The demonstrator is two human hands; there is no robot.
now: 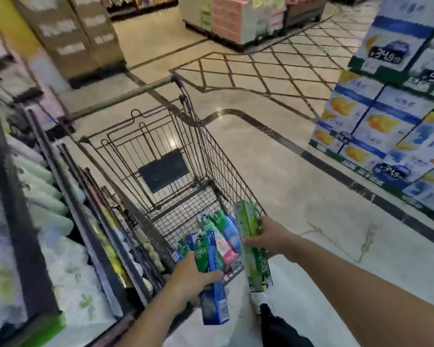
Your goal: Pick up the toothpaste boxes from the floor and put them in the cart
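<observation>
Our left hand (191, 274) has its grip wrapped round a blue-green box (212, 279), and our right hand (268, 235) is grasping a lime box (252, 244); both hang over the cart's (218, 156) near end. More boxes (221, 229) lie piled on the cart's wire-mesh bottom, partly hidden behind the ones we hold. The boxes look like glossy, long cardboard. The shelf (35, 196) on the left is smeared with blur, and a shoe (259, 300) pokes out below.

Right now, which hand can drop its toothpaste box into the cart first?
Probably the left hand. Its blue and green toothpaste box already hangs over the wire shopping cart; the right hand holds its light green box at the cart's outer side.
</observation>
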